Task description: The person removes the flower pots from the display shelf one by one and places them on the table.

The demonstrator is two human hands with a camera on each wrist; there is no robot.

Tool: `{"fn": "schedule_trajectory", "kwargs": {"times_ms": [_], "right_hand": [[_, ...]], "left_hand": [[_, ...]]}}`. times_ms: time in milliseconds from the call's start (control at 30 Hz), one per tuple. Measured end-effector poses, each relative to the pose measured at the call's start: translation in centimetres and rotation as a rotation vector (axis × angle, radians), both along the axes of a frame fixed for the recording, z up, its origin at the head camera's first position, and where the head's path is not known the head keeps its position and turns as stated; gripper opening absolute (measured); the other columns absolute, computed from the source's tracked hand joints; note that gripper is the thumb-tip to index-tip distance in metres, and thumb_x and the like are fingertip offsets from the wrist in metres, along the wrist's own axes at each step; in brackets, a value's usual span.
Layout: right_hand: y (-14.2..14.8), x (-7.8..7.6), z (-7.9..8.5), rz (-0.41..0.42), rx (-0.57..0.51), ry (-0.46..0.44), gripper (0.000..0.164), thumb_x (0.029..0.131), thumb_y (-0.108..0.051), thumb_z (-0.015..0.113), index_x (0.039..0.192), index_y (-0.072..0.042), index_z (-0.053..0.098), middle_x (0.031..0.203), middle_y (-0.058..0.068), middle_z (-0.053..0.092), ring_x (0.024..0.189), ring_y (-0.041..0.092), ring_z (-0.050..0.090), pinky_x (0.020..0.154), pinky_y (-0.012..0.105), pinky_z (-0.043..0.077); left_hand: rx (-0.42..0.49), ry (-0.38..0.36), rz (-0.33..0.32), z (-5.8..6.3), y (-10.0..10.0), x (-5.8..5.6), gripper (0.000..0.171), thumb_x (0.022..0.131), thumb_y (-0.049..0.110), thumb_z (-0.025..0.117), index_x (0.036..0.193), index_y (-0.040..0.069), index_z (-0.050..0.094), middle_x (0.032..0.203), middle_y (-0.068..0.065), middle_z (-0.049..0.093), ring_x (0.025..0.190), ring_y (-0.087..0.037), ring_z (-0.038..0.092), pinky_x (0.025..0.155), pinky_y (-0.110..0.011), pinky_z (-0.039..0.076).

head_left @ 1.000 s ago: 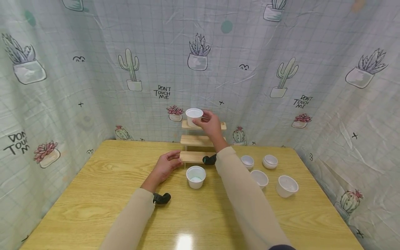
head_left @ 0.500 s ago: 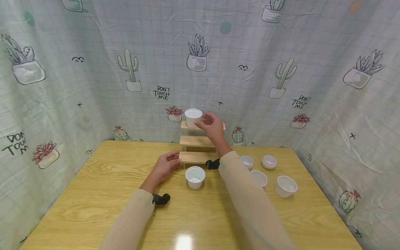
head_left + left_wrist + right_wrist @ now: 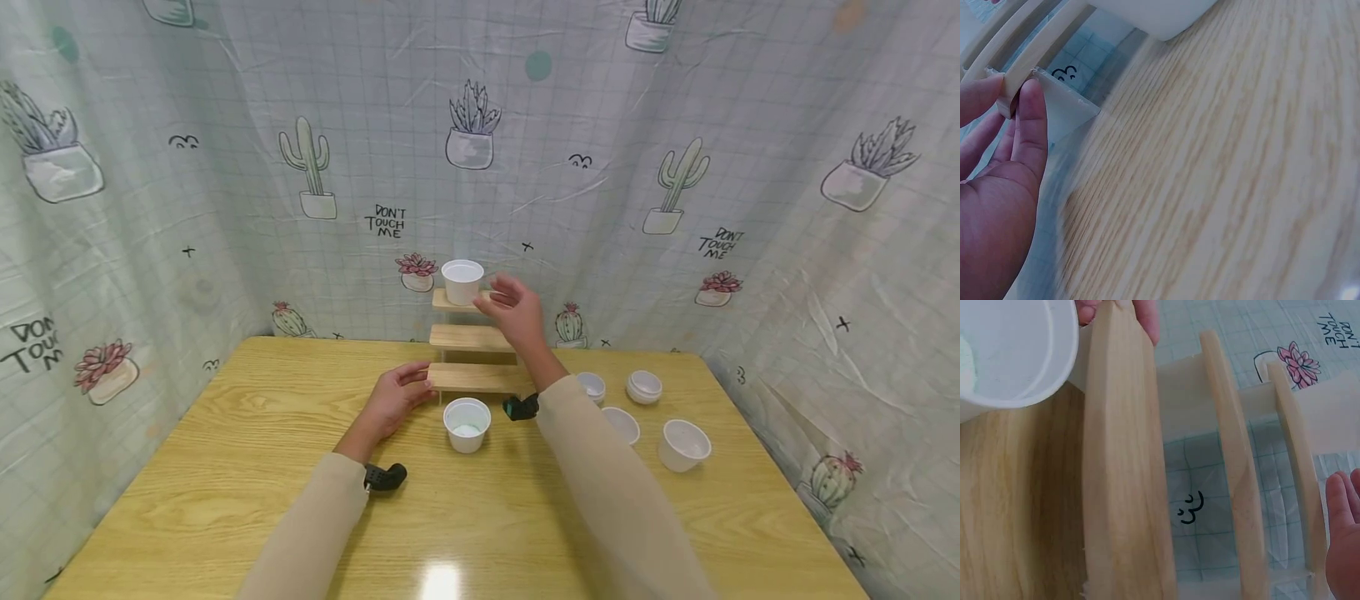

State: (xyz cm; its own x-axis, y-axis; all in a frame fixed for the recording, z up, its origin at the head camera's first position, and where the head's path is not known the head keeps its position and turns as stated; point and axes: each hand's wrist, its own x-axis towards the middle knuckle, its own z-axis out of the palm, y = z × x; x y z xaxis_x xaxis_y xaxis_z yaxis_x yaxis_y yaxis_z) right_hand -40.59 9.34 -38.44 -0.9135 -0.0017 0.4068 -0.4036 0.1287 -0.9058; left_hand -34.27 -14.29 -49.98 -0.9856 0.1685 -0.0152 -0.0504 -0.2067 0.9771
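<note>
A three-tier wooden shelf stand (image 3: 480,377) stands at the back of the table. My left hand (image 3: 392,404) pinches the left end of its lowest board; the left wrist view shows the thumb above the board (image 3: 1022,69) and a finger under it. On the top board's left part sits a white plastic cup (image 3: 462,283), upright. Just right of that cup is my right hand (image 3: 517,315), its fingers loosely bent with nothing between them and a small gap to the cup. Another white cup (image 3: 467,427), with pale grains at the bottom, stands before the stand.
Several white cups stand on the right side of the table, among them a larger cup (image 3: 684,445) and a small low cup (image 3: 644,387). A curtain (image 3: 360,275) printed with cacti hangs close behind the stand and around both sides.
My right hand has let go of the cup on the top board and drawn back to the right. The cup stays there. My left hand keeps its hold on the stand.
</note>
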Motion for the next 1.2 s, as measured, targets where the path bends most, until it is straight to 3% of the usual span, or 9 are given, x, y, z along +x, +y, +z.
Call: {"fn": "schedule_trajectory", "kwargs": {"times_ms": [400, 567, 833, 1200], "right_hand": [[0.6, 3.1, -1.6, 0.030, 0.011, -0.015, 0.059, 0.087, -0.026, 0.084, 0.136, -0.001, 0.061, 0.136, 0.017, 0.064, 0.123, 0.030, 0.066, 0.103, 0.035, 0.059], [0.8, 4.2, -2.7, 0.037, -0.005, -0.015, 0.057, 0.087, -0.024, 0.085, 0.135, -0.002, 0.063, 0.135, 0.020, 0.064, 0.123, 0.033, 0.066, 0.104, 0.035, 0.059], [1.0, 6.3, -4.6, 0.039, -0.045, -0.032, 0.049, 0.086, -0.019, 0.084, 0.129, -0.003, 0.066, 0.130, 0.013, 0.069, 0.120, 0.029, 0.068, 0.099, 0.024, 0.059], [1.3, 9.0, -6.1, 0.042, -0.081, -0.073, 0.046, 0.087, -0.015, 0.084, 0.127, 0.000, 0.067, 0.129, 0.023, 0.067, 0.119, 0.038, 0.066, 0.094, 0.018, 0.060]], "left_hand": [[0.005, 0.004, -0.007, 0.0, -0.1, -0.1, 0.054, 0.099, -0.008, 0.058, 0.150, -0.010, 0.040, 0.114, -0.007, 0.055, 0.089, -0.010, 0.066, 0.090, -0.026, 0.063], [0.008, 0.003, -0.007, -0.1, -0.1, 0.0, 0.054, 0.100, -0.007, 0.057, 0.150, -0.010, 0.040, 0.113, -0.006, 0.056, 0.089, -0.010, 0.065, 0.090, -0.026, 0.063], [0.011, -0.006, -0.010, -0.2, -0.1, -0.4, 0.054, 0.100, -0.006, 0.058, 0.151, -0.009, 0.041, 0.116, -0.008, 0.057, 0.090, -0.010, 0.066, 0.091, -0.026, 0.063], [0.024, -0.004, -0.018, -0.3, -0.1, -0.3, 0.054, 0.100, -0.008, 0.057, 0.151, -0.009, 0.040, 0.115, -0.006, 0.056, 0.090, -0.010, 0.065, 0.089, -0.024, 0.063]]}}
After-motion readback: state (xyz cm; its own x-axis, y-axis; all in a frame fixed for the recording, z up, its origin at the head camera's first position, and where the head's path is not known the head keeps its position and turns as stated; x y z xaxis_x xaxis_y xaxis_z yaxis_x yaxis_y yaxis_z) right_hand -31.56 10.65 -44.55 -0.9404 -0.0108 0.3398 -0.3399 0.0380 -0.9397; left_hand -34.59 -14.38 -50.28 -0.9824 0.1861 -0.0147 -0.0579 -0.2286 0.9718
